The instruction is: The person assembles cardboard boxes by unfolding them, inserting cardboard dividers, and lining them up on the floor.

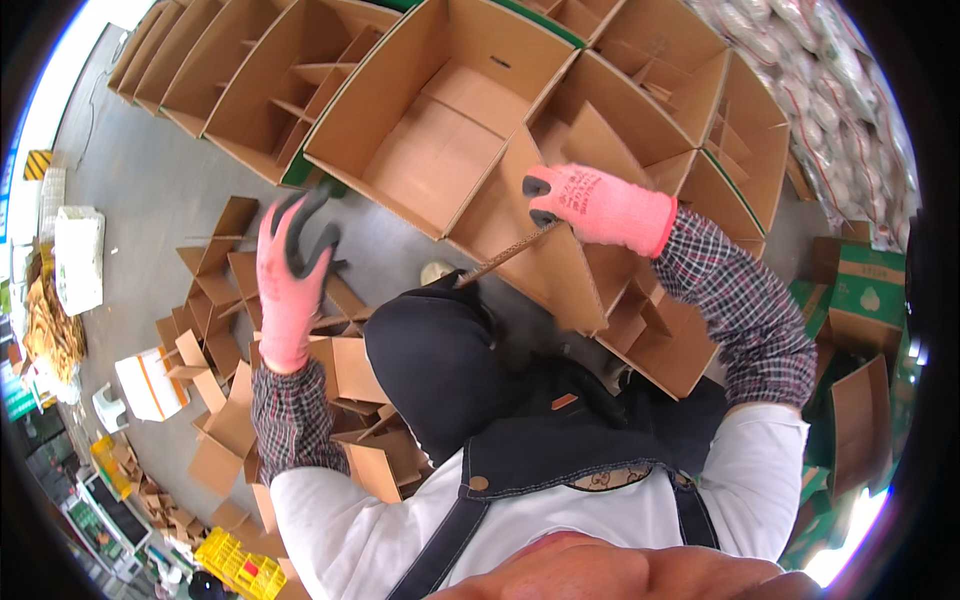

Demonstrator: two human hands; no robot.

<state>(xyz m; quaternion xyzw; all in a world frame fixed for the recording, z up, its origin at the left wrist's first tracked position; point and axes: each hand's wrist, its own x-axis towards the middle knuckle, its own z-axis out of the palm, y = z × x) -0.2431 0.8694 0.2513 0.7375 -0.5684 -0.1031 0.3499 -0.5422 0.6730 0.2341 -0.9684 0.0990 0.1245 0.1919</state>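
My right hand point(589, 206), in a pink glove with dark grip fingertips, is closed on a corrugated cardboard divider point(517, 253) at the front row of open boxes. The divider's thick edge slants down toward my body. My left hand point(289, 274), gloved alike, is raised with its fingers spread and nothing in it. Ahead of me an open cardboard box point(431, 142) has a bare bottom. Beside it, a box with upright cardboard panels point(600, 142) lies just beyond my right hand. Part of the held divider is hidden by my fingers.
Boxes with dividers point(277, 97) line the far left. Loose cardboard dividers point(217, 292) are heaped on the floor at left, near a white foam box point(152, 382). Stacked filled bags point(817, 97) stand at far right, above green printed cartons point(870, 285). A yellow crate point(240, 566) sits lower left.
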